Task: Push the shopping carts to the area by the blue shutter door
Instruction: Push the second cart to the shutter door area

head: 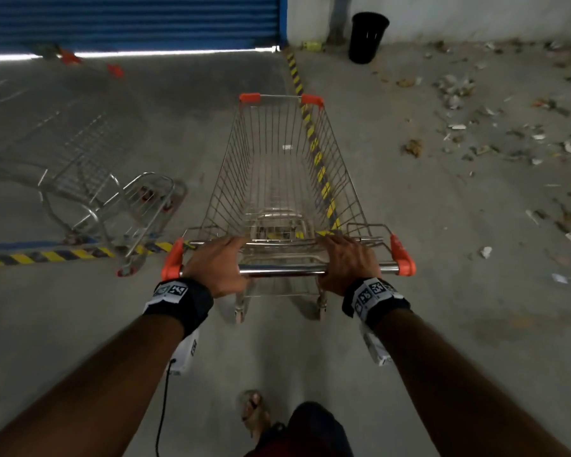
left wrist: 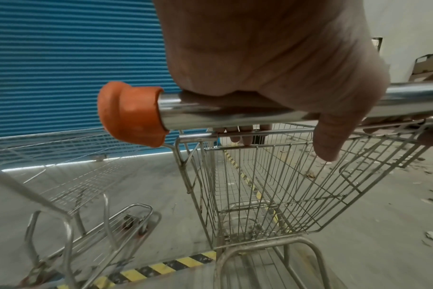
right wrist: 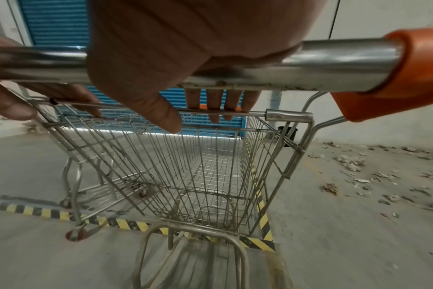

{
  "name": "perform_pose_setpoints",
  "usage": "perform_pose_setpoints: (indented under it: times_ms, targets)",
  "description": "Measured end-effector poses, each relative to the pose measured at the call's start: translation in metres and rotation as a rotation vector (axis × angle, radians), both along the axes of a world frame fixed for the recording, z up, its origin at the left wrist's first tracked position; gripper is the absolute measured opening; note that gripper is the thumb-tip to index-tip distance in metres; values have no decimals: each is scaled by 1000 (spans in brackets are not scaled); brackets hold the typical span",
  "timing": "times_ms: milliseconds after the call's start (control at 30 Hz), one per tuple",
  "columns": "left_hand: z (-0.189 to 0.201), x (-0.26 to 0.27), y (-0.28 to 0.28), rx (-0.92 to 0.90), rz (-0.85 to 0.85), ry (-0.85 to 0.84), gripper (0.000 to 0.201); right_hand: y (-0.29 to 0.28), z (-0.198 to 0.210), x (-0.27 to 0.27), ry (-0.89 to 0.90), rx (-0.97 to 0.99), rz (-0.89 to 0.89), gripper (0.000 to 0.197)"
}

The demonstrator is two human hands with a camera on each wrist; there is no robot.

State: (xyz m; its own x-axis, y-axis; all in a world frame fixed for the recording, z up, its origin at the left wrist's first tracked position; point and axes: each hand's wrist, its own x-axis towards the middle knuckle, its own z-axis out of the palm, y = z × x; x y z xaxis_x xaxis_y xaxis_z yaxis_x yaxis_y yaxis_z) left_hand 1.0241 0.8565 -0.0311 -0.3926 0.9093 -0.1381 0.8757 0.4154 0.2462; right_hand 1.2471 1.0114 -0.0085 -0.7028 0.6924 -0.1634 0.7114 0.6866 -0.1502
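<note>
The blue shutter door [head: 129, 21] spans eleven o'clock. The shopping cart [head: 284, 179] stands centred, pointing to twelve; a second cart [head: 106, 199] sits at nine. Left hand [head: 220, 265] and right hand [head: 346, 262] grip its handle bar [head: 284, 269], fingers [right wrist: 216, 105] curled over.

We grip the handle bar [head: 284, 269] of a wire shopping cart [head: 279, 179] with both hands: our left hand [head: 219, 266] curls over the bar near its left orange end cap, our right hand [head: 346, 260] near the right one. The basket stretches ahead of the hands. To the left of our left hand a second cart [head: 112, 206] stands on the concrete floor [head: 442, 291]. Yellow-black tape [head: 317, 153] runs forward under the basket toward the blue shutter door [head: 129, 21], far ahead-left. A black bin [head: 367, 37] stands far ahead-right, with litter scattered right of it.
</note>
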Motion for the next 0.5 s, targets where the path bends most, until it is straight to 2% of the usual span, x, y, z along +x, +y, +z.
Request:
perform_pose_setpoints:
  times_ms: [500]
  targets:
    - [5,-118,130,17,-31,38,87,132,-5,-115,-6,14,2,74]
